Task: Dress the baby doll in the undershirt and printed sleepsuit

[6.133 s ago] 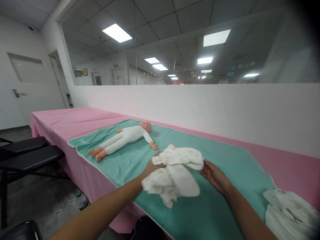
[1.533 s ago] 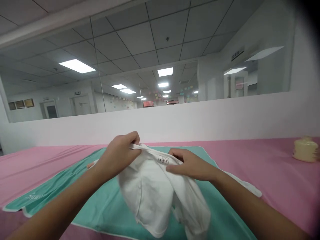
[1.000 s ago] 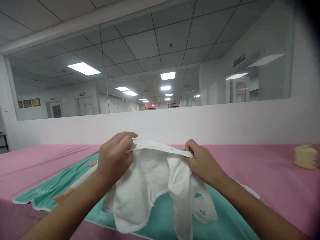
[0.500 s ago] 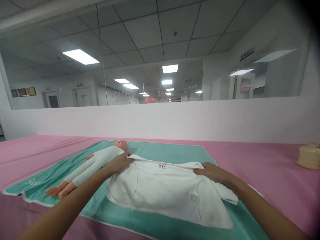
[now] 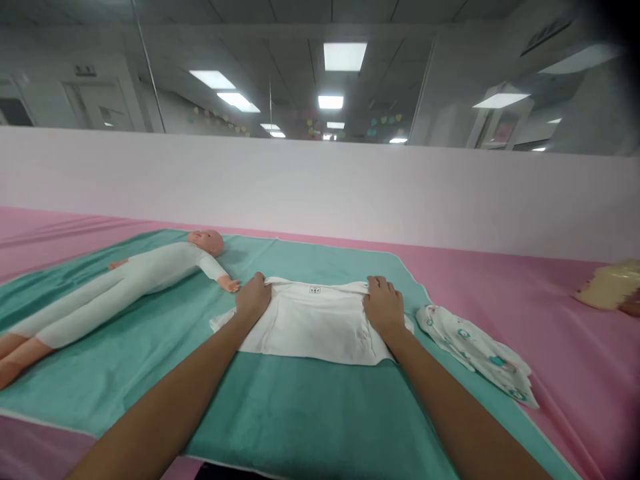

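Note:
A small white baby shirt (image 5: 315, 327) lies spread on the green mat (image 5: 320, 413), with a little printed label near its far edge. My left hand (image 5: 254, 297) grips the far left corner of the shirt, fingers closed on the cloth. At the far right corner, my right hand (image 5: 385, 307) is closed on the fabric in the same way. Parts of the sleeves stick out beyond both hands. To the left, a baby doll (image 5: 145, 273) in a white suit lies on its back, one of its hands close to my left hand.
A folded white cloth with green prints (image 5: 475, 350) lies at the mat's right edge. Farther right, on the pink cover (image 5: 540, 293), is a yellowish object (image 5: 607, 283), partly cut off. A low white wall (image 5: 320, 187) with glass above stands behind.
The shirt has come down from a raised, tilted position to lie on the mat, both hands still holding its far corners. My view has tilted down, showing the folded printed cloth more fully.

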A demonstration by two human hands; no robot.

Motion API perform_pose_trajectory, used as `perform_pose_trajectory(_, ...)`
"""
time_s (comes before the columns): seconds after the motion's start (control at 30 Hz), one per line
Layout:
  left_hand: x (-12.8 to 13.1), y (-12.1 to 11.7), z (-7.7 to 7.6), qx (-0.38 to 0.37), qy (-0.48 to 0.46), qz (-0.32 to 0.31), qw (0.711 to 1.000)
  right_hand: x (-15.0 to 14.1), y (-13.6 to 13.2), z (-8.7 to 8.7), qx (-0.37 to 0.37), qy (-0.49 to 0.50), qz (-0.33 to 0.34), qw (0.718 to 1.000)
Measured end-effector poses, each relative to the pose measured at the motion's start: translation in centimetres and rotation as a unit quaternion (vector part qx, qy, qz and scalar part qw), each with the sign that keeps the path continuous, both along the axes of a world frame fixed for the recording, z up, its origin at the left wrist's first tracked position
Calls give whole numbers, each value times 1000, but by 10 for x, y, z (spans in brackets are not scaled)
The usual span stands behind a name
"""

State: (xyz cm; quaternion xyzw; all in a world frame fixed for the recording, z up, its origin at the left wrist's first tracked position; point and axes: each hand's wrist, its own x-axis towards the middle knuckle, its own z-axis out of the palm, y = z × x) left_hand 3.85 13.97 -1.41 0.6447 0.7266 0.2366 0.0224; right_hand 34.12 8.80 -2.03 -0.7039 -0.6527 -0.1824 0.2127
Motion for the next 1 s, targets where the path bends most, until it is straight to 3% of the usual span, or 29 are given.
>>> perform_pose_trajectory(0.1,11,-5,0,97,46,-47,993,-19,-7,-2,46,-37,54,997)
perform_pose_trajectory(0.2,27,-21,2,172,73,-149,971,-44,-15,-1,31,-20,155,987)
perform_pose_trajectory(0.27,38,-28,-3,135,67,-212,966,-59,-16,-5,-23,27,204,978)
perform_pose_trajectory(0.33,45,-28,-11,67,72,-233,968,-66,-10,-12,-89,66,204,973)
perform_pose_trajectory(0.47,41,-16,-23,29,106,-203,973,-63,10,-23,-158,68,151,973)
perform_pose_trajectory(0.6,34,-8,-26,81,135,-176,972,-60,24,-26,-175,73,101,977)
perform_pose_trajectory(0.7,34,-8,-22,130,160,-181,962,-63,27,-27,-146,68,76,984)
perform_pose_trajectory(0.93,21,-6,-11,192,180,-140,955,-56,27,-17,-51,-13,125,991)
perform_pose_trajectory(1.0,14,-2,-14,190,186,-134,955,-50,30,-17,-70,-9,132,989)
